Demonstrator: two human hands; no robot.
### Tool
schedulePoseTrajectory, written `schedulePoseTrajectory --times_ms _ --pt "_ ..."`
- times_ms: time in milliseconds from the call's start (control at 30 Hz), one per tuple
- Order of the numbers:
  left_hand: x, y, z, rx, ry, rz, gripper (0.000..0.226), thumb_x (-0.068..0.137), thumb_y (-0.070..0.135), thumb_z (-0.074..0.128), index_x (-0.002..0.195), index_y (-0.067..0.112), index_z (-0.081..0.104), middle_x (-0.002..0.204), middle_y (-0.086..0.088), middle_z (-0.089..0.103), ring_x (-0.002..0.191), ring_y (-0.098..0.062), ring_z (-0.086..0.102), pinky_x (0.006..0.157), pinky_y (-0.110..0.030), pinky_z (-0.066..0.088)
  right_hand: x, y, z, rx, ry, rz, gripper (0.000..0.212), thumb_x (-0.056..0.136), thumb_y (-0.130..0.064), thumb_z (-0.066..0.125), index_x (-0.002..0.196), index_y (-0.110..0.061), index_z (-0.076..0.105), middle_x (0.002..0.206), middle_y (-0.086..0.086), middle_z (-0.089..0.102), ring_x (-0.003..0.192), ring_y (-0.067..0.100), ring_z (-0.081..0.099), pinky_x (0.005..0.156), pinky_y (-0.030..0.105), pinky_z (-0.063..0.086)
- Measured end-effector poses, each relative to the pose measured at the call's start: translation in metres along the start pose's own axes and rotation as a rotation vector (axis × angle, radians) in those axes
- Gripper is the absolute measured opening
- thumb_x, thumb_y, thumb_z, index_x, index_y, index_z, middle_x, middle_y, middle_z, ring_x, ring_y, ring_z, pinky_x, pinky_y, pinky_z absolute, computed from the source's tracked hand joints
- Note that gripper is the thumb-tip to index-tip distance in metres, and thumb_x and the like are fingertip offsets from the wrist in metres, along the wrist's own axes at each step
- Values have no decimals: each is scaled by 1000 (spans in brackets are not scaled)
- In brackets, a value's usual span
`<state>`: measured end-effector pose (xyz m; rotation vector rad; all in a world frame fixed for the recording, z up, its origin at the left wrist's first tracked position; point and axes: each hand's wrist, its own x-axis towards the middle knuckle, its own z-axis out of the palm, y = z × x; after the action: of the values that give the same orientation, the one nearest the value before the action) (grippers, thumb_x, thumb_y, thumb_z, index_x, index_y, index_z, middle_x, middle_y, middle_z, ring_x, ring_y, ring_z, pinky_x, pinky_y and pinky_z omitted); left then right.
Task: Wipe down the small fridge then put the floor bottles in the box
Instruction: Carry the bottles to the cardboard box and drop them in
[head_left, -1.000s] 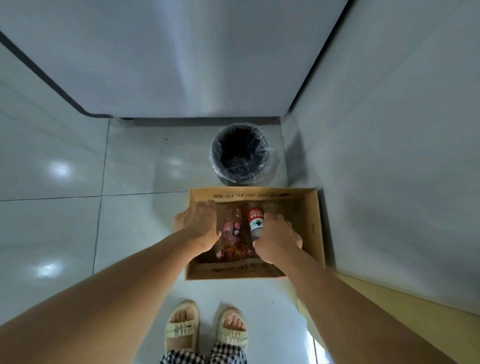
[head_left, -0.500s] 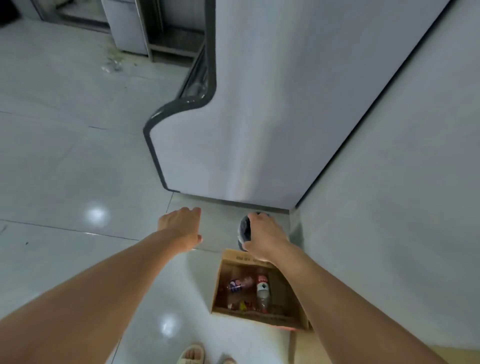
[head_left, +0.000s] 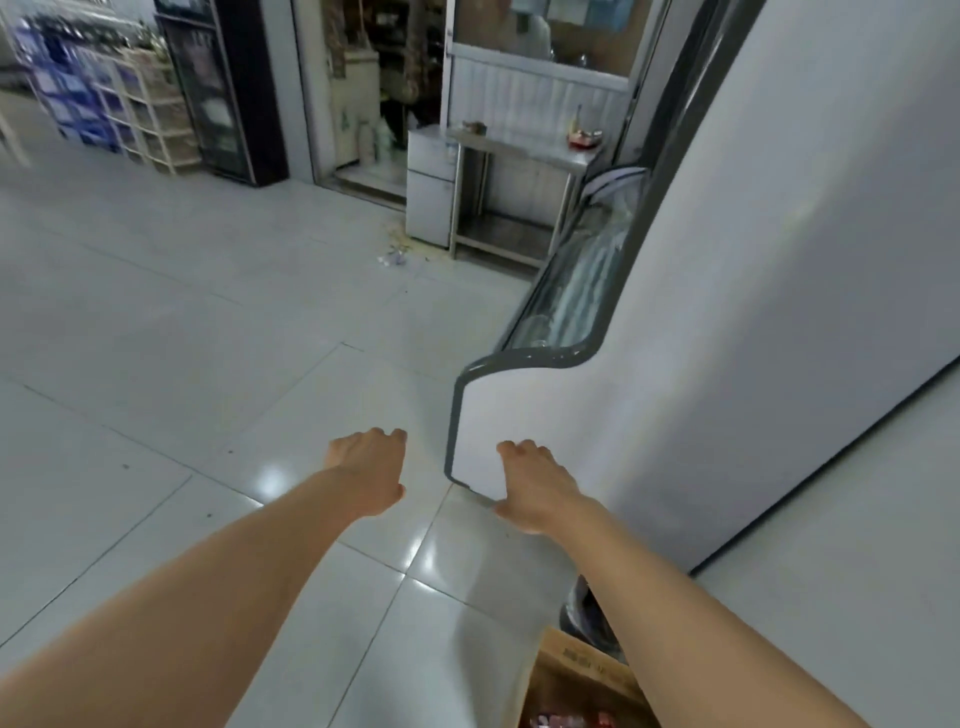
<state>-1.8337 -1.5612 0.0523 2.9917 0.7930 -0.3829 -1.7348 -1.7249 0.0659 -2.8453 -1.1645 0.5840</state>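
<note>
Head view: left hand (head_left: 366, 470) and right hand (head_left: 537, 486) loosely curled, holding nothing; litter (head_left: 393, 256) by small fridge (head_left: 428, 195) risks being missed

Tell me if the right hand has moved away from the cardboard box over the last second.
Yes. The right hand was down inside the box on a bottle; now it is lifted clear, empty, beyond the box's far edge.

Box (head_left: 576, 675): cut off by the bottom edge, its right side hidden behind the right forearm; contents show only as a red strip, bottles not distinguishable; dark bin (head_left: 584, 613) mostly hidden behind the same forearm; fingertips of both hands curl out of sight; distant shelves (head_left: 104, 98) blurred, their goods unreadable; floor debris (head_left: 395, 255) too small to identify.
</note>
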Motion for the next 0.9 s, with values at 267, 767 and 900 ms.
schedulePoseTrajectory --times_ms 267,767,900 --pt "23 -165 -67 52 112 -51 50 89 38 56 129 15 36 116 -4 56 110 -26 56 83 -34 42 67 -142 -61 -14 75 -48 67 88 -22 62 143 -11 26 143 12 32 132 30 33 105 42 37" --pt "156 -330 -139 -10 214 -143 55 88 40 56 133 16 36 119 -4 56 108 -26 57 77 -32 39 259 -274 -151 -23 156 -130 65 88 -26 61 141 -12 27 137 10 32 125 27 38 96 38 40" --pt "229 -356 -163 1 228 -153 55 88 41 55 134 17 36 120 -3 56 108 -26 57 78 -32 40 342 -284 -183 -10 165 -130 64 88 -29 61 140 -12 28 137 12 31 123 29 40 95 38 41"
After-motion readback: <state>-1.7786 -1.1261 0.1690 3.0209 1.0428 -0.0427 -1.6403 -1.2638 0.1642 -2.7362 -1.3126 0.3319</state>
